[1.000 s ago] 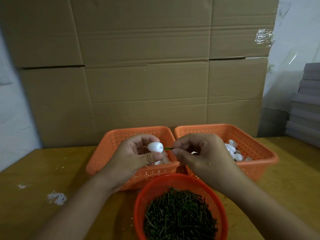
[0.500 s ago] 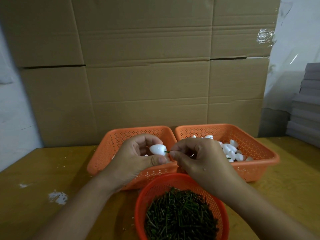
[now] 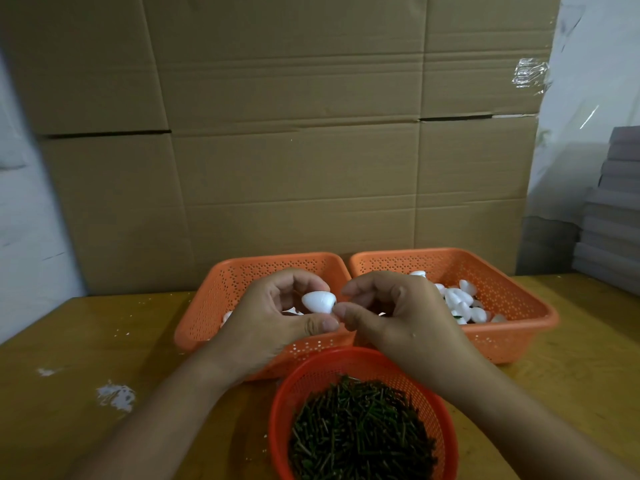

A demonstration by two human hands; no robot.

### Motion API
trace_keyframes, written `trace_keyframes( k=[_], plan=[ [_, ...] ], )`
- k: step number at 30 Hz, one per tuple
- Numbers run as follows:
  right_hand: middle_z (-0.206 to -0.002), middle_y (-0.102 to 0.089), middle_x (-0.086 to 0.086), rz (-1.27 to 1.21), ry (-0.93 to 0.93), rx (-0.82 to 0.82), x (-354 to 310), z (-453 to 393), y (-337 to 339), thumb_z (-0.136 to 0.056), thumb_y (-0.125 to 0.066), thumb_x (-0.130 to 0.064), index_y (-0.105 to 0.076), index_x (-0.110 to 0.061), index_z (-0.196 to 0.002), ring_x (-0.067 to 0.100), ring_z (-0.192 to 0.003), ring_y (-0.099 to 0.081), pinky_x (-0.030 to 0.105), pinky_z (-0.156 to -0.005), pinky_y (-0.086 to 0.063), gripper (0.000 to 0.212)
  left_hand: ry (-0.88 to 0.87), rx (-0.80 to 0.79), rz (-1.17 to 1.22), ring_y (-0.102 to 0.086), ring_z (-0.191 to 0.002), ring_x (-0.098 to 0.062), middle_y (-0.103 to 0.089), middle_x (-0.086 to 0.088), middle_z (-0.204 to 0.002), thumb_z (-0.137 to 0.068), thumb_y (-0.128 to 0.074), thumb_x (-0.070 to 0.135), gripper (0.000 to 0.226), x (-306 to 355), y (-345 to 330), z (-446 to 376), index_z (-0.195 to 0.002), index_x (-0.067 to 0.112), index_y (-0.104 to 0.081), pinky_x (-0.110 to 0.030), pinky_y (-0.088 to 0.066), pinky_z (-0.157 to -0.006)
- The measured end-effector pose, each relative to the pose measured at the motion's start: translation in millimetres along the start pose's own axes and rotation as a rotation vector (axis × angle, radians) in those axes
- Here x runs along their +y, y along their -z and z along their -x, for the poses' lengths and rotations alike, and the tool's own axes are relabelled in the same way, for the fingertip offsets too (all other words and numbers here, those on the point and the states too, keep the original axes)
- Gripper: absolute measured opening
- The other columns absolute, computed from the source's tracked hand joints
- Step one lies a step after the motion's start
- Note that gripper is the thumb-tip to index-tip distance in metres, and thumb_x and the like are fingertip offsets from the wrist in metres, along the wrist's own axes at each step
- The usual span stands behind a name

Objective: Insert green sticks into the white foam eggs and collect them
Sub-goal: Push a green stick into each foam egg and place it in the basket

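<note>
White foam egg (image 3: 317, 301) up in left hand (image 3: 277, 320), fingers and thumb curled round it, above left orange basket (image 3: 221, 296). Right hand (image 3: 398, 317) pinched at egg's tip, fingertips touching it; stick itself not visible. More eggs (image 3: 462, 303) piled in right orange basket (image 3: 512, 306), toward far edge of wooden surface (image 3: 69, 341). Round red basket (image 3: 304, 382) of green sticks (image 3: 360, 434) at near edge.
</note>
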State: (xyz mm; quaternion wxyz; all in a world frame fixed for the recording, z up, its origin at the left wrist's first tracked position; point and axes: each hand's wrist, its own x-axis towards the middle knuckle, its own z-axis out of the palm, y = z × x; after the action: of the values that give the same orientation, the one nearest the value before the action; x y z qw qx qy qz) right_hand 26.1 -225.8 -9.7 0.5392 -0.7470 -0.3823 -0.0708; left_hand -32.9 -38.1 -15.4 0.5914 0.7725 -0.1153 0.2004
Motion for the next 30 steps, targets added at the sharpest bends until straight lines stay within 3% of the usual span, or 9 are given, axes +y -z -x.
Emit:
trace_keyframes(
  k=[4, 8, 15, 22, 25, 28, 30],
  plan=[
    [-0.068, -0.072, -0.003, 0.025, -0.01, -0.023, -2.1, -1.5, 5.9, -0.087, -0.075, -0.023, -0.075, -0.023, -0.084, 0.022, -0.062, -0.068, 0.047, -0.063, -0.055, 0.004, -0.011, 0.004, 0.005, -0.071, -0.084, -0.017, -0.074, -0.002, -0.09, -0.059, -0.091, 0.033, 0.034, 0.4, 0.2, 0.4, -0.087, 0.029, -0.072, -0.026, -0.057, -0.071],
    [-0.066, -0.072, -0.007, 0.073, -0.007, -0.045, -1.5, -1.4, 5.2, -0.087, -0.074, -0.022, -0.077, -0.023, -0.082, 0.017, -0.061, -0.067, 0.043, -0.062, -0.054, 0.007, -0.023, 0.01, -0.016, -0.07, -0.082, -0.015, -0.074, -0.001, -0.09, -0.06, -0.091, 0.035, 0.034, -0.8, -1.2, -0.2, -0.088, 0.03, -0.072, -0.026, -0.056, -0.07],
    [-0.064, -0.069, -0.007, 0.121, 0.033, -0.043, 2.1, 0.6, 1.6, -0.09, -0.071, -0.017, -0.077, -0.021, -0.081, 0.016, -0.06, -0.065, 0.042, -0.064, -0.051, 0.011, -0.033, 0.025, -0.01, -0.069, -0.079, -0.018, -0.074, -0.001, -0.088, -0.061, -0.091, 0.02, 0.032, -1.6, -1.6, -1.0, -0.086, 0.029, -0.073, -0.027, -0.057, -0.069],
    [-0.065, -0.069, -0.001, 0.104, 0.035, -0.052, 5.3, 1.4, -3.2, -0.092, -0.068, -0.017, -0.074, -0.018, -0.075, 0.019, -0.06, -0.065, 0.043, -0.062, -0.05, 0.018, -0.033, 0.033, -0.001, -0.071, -0.08, -0.022, -0.075, -0.007, -0.088, -0.06, -0.093, 0.018, 0.033, -3.6, -1.6, -0.8, -0.085, 0.028, -0.074, -0.034, -0.058, -0.072],
    [-0.067, -0.07, 0.003, 0.073, 0.026, -0.057, 7.0, 1.7, -4.9, -0.093, -0.066, -0.016, -0.074, -0.015, -0.075, 0.021, -0.062, -0.066, 0.033, -0.061, -0.052, 0.019, -0.033, 0.047, -0.008, -0.071, -0.08, -0.023, -0.075, -0.009, -0.089, -0.059, -0.093, 0.016, 0.034, -5.2, -1.0, -1.4, -0.085, 0.026, -0.074, -0.036, -0.059, -0.073],
    [-0.065, -0.07, 0.009, 0.033, 0.001, -0.062, 6.8, 2.1, -6.2, -0.094, -0.065, -0.015, -0.073, -0.012, -0.074, 0.025, -0.062, -0.066, 0.014, -0.06, -0.047, 0.022, -0.034, 0.05, -0.017, -0.072, -0.08, -0.022, -0.075, -0.009, -0.087, -0.059, -0.092, 0.016, 0.033, -5.0, -1.1, -0.9, -0.085, 0.027, -0.074, -0.035, -0.059, -0.072],
    [-0.063, -0.07, 0.009, -0.023, -0.041, -0.072, 5.5, 1.9, -6.4, -0.094, -0.065, -0.014, -0.073, -0.008, -0.072, 0.016, -0.057, -0.065, 0.008, -0.062, -0.043, 0.025, -0.037, 0.043, -0.022, -0.072, -0.08, -0.02, -0.075, -0.008, -0.087, -0.058, -0.093, 0.02, 0.034, -3.5, -1.0, -0.3, -0.085, 0.028, -0.074, -0.033, -0.059, -0.072]
  ],
)
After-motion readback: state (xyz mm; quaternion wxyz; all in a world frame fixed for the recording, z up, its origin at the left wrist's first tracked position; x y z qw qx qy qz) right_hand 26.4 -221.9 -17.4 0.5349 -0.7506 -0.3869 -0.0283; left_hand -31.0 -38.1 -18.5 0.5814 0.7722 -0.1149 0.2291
